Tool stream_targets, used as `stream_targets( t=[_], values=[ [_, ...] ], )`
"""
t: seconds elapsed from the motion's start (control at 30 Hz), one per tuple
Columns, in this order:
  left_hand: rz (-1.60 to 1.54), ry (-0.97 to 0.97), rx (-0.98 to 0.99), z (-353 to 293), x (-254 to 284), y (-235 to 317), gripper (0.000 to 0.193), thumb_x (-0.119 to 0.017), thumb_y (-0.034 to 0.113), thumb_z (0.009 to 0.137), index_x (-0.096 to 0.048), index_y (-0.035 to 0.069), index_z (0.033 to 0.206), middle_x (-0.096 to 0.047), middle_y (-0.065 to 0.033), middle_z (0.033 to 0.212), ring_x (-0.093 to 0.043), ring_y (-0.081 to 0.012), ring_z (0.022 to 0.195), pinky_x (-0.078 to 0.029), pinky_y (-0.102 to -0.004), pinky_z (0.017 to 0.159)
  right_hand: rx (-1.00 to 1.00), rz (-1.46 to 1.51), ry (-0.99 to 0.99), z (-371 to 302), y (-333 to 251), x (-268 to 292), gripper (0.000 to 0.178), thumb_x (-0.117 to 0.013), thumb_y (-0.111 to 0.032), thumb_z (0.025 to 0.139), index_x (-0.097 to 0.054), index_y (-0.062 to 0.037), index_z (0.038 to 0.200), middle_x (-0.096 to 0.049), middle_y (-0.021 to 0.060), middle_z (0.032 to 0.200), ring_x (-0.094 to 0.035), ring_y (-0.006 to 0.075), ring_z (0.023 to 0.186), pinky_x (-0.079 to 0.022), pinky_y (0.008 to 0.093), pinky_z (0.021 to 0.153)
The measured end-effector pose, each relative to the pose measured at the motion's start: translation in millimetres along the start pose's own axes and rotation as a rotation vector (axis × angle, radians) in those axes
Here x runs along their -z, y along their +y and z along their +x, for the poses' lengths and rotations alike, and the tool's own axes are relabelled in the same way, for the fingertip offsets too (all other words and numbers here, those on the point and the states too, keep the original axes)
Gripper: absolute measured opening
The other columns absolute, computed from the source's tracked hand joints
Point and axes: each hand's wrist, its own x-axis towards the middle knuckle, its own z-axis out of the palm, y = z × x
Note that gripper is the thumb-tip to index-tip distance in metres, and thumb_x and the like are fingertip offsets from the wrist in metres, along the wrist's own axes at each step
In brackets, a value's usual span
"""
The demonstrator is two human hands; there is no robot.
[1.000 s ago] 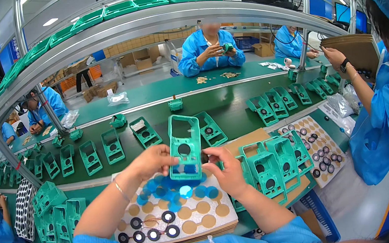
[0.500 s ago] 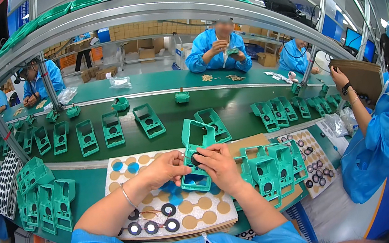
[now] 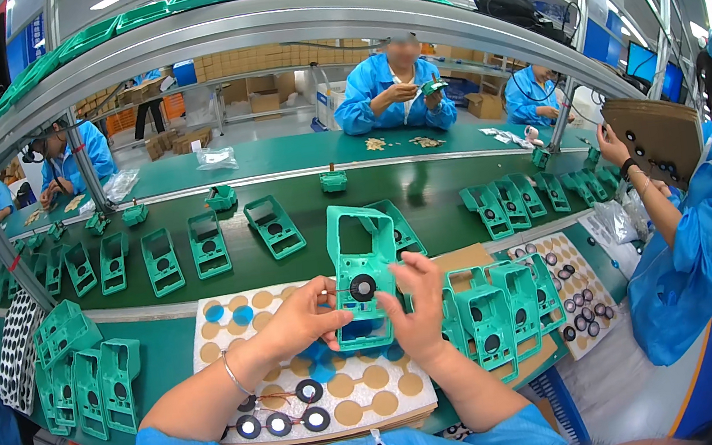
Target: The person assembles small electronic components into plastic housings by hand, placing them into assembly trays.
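My left hand [image 3: 314, 314] grips the left edge of a green plastic housing [image 3: 364, 264], holding it upright above the work mat. A round black speaker [image 3: 362, 288] sits in the housing's lower half, with a thin wire running from it toward my left fingers. Close by the housing's right edge is my right hand [image 3: 419, 312], its fingers apart and nothing between them. Below lies a white foam sheet [image 3: 265, 374] bearing tan paper discs and a few blue ones. Several wired black speakers with white centres [image 3: 279, 423] rest on its near left part.
Green housings [image 3: 89, 392] stand grouped at left, others [image 3: 491, 331] at right. More housings [image 3: 209, 243] line the green conveyor [image 3: 317, 269] ahead. A sheet with loose speakers [image 3: 583, 313] lies at right. A co-worker [image 3: 677, 241] stands there holding a brown board; other people sit across.
My right hand has come off the speaker and moved right, its fingers spreading. The housing has turned more upright, and its speaker now shows fully. The co-worker's board at right has tilted.
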Motion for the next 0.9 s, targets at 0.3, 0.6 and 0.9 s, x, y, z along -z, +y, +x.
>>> stream_targets(
  t=[0.3,0.6,0.9],
  values=[
    [0.212,0.02,-0.052,-4,-16,-4,0.033,-0.057,0.007,0.084,-0.039,-0.004,0.109,-0.052,-0.0094,0.089,-0.059,-0.0142,0.058,-0.05,-0.0246,0.05,-0.938,1.124,-0.406,-3,16,-6,0.03,-0.061,-0.017,0.085,-0.051,0.0016,0.106,-0.059,0.0066,0.099,-0.055,0.012,0.089,-0.045,0.027,0.078],
    [0.187,0.047,0.0,14,-15,4,0.025,-0.055,0.006,0.085,-0.044,-0.004,0.105,-0.054,-0.0111,0.088,-0.059,-0.0152,0.059,-0.051,-0.0253,0.05,-0.811,0.926,-0.35,0,28,-8,0.035,-0.06,-0.02,0.086,-0.048,0.0014,0.111,-0.058,0.0079,0.103,-0.053,0.0117,0.093,-0.043,0.0282,0.083],
    [0.357,0.4,0.157,163,67,14,0.011,-0.058,0.001,0.079,-0.05,-0.004,0.085,-0.049,-0.0073,0.069,-0.053,-0.0162,0.057,-0.053,-0.0304,0.05,-0.145,0.243,0.042,-15,16,3,0.025,-0.06,-0.001,0.076,-0.053,-0.0006,0.099,-0.054,0.0092,0.092,-0.05,0.0178,0.075,-0.042,0.0286,0.07]
  ],
)
